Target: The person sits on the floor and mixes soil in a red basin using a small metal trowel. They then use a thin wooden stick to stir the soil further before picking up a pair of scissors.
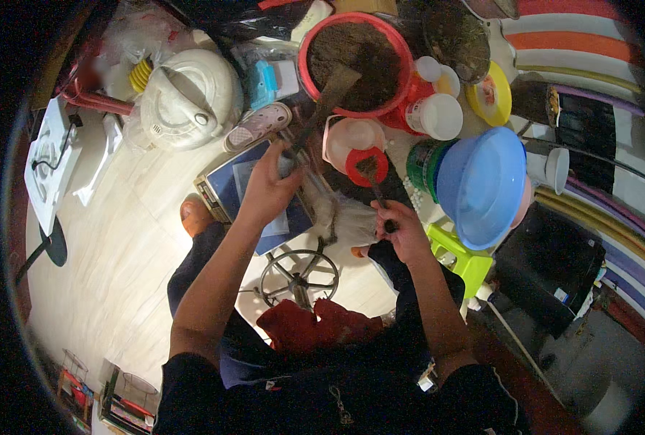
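My left hand (pixel 272 185) is closed round the handle of a hand trowel (pixel 339 85). Its wide, dirt-coated blade lies over the dark soil (pixel 359 47) in a large red pot (pixel 305 69). Lower down and to the right, my right hand (pixel 402 228) grips a small dark trowel (pixel 378 190). The soil-coloured head of this tool is over a small red pot (pixel 353 171); whether it touches the inside cannot be made out. Just behind that pot stands a pale pink container (pixel 335 141). White granules (pixel 415 197) are scattered near my right hand.
At right stand a blue basin (pixel 482 188), a lime-green stool (pixel 467 257), white cups (pixel 438 116) and a yellow dish (pixel 507 94). Left are a white rounded appliance (pixel 192 101), a clog (pixel 261 123) and a blue-topped box (pixel 228 174). A round metal base (pixel 301 279) stands between my legs.
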Motion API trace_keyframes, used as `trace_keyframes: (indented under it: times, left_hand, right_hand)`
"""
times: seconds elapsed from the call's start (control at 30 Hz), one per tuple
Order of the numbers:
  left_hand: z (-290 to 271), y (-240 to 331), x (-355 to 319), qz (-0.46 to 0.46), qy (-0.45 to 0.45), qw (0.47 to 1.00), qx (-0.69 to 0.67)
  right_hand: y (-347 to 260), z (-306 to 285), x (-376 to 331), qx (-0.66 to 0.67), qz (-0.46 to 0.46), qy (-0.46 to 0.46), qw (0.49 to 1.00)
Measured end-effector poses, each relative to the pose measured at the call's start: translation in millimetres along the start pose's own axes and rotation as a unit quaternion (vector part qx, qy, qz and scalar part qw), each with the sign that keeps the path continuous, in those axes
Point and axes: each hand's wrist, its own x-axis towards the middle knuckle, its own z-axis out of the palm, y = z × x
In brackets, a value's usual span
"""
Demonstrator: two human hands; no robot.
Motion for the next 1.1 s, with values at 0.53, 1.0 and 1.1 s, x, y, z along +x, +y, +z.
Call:
trace_keyframes:
  times: [0.53,1.0,1.1]
  left_hand:
    - [69,-55,42,0.002,-0.031,0.951,0.306]
    - [103,-45,64,0.113,-0.027,0.906,0.406]
    - [98,-41,65,0.101,-0.058,0.895,0.430]
  right_hand:
    - [-106,45,29,-0.267,-0.245,0.210,0.908]
    - [-56,-5,107,-0.192,-0.277,0.169,0.926]
    - [-59,-6,105,-0.112,-0.245,0.154,0.951]
